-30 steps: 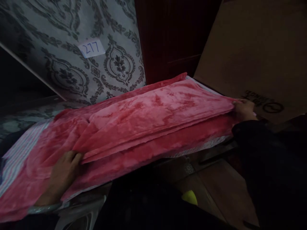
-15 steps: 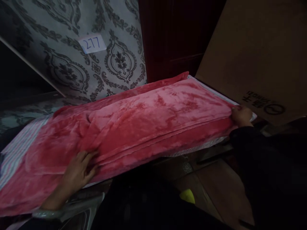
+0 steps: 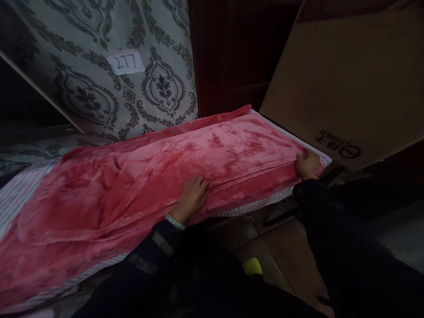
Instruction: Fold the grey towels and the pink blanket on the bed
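A plush red-and-pink blanket (image 3: 228,145) lies folded lengthwise over a striped sheet (image 3: 23,192), with wrinkles bunched toward its left part. Along its near folded edge, around the middle, my left hand (image 3: 194,196) has its fingers closed at the fold; the thumb is hidden. A light bracelet circles that wrist. My right hand (image 3: 307,163) grips the blanket's near right corner, its fingers curled over the edge. Striped cloth also shows below the near side and at the right end.
A patterned grey-white panel (image 3: 165,88) with a paper label (image 3: 126,62) reading 277 stands behind the blanket. Dark red wood (image 3: 228,57) rises beside it. At the right leans a large cardboard sheet (image 3: 331,88). Something yellow (image 3: 252,266) lies low near the floor.
My left hand has moved right along the near fold, from the left part to the middle. My right hand stays at the right corner; the view has shifted slightly.
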### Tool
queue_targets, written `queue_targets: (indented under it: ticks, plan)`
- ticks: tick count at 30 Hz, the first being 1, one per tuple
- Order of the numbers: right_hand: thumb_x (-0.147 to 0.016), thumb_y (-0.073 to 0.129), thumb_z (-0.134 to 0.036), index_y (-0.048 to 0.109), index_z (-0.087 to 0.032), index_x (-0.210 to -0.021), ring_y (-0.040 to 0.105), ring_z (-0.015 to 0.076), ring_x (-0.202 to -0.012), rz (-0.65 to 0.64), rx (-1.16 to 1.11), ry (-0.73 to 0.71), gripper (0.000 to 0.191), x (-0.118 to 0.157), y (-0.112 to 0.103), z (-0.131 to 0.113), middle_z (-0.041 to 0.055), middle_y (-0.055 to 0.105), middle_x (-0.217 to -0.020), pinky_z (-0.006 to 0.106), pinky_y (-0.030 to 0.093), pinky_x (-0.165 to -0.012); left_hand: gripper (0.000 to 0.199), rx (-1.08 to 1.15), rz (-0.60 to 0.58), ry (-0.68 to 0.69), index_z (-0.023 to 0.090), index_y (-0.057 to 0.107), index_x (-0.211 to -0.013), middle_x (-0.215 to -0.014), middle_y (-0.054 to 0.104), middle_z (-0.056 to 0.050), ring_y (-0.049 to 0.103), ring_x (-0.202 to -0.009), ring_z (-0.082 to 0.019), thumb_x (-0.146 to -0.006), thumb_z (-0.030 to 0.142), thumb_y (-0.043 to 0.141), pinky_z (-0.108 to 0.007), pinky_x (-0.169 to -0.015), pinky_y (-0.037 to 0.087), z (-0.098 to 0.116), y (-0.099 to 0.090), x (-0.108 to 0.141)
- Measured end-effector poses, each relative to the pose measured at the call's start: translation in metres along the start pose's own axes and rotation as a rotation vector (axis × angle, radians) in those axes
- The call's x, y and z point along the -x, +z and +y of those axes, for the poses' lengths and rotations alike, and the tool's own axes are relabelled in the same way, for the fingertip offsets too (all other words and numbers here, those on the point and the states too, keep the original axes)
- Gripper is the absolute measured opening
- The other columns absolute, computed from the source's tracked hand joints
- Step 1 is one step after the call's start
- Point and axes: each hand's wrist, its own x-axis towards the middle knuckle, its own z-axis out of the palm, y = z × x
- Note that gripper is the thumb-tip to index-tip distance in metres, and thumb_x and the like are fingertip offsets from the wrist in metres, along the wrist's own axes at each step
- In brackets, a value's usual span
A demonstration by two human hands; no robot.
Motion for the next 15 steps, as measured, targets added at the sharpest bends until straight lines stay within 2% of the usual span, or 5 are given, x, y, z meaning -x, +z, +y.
queue_targets:
  ticks: [5, 8, 12, 15]
  plan:
    - [-0.085, 0.049, -0.021, 0.063, -0.011, -0.133, 0.047, 0.0334, -0.126, 0.057, 0.004, 0.006, 0.051, 0.004, 0.009, 0.003, 0.0207, 0.057, -0.128, 0.051, 0.037, -0.109, 0.022, -0.061, 0.052, -0.11, 0.017, 0.065, -0.104, -0.107, 0.063, -0.011, 0.058, -0.099, -0.025, -0.098, 0.017, 0.044, -0.04, -0.092, 0.047, 0.001, 0.013, -0.009]
    - [-0.087, 0.049, -0.021, 0.063, -0.011, -0.135, 0.047, 0.0343, -0.126, 0.061, 0.025, 0.014, 0.051, 0.004, 0.01, 0.004, 0.022, 0.056, -0.129, 0.05, 0.037, -0.109, 0.026, -0.055, 0.072, -0.106, 0.018, 0.064, -0.104, -0.104, 0.063, -0.01, 0.057, -0.099, -0.024, -0.096, 0.01, 0.041, -0.039, -0.093, 0.046, 0.002, 0.015, -0.008]
    - [-0.089, 0.049, -0.022, 0.062, -0.011, -0.136, 0.047, 0.0358, -0.125, 0.039, 0.074, 0.028, 0.05, 0.003, 0.013, 0.005, 0.0241, 0.054, -0.132, 0.05, 0.038, -0.105, 0.025, -0.091, -0.002, -0.089, 0.017, 0.064, -0.106, -0.106, 0.063, -0.011, 0.058, -0.101, -0.025, -0.094, 0.01, 0.044, -0.041, -0.092, 0.047, 0.007, 0.012, -0.004]
    - [-0.09, 0.048, -0.023, 0.061, -0.012, -0.138, 0.047, 0.0357, -0.125, 0.053, 0.086, 0.015, 0.051, 0.002, 0.016, 0.006, 0.0237, 0.054, -0.132, 0.05, 0.038, -0.105, 0.022, -0.108, -0.075, -0.096, 0.016, 0.063, -0.103, -0.107, 0.064, -0.013, 0.059, -0.102, -0.026, -0.095, 0.011, 0.043, -0.041, -0.091, 0.048, 0.009, 0.003, -0.001]
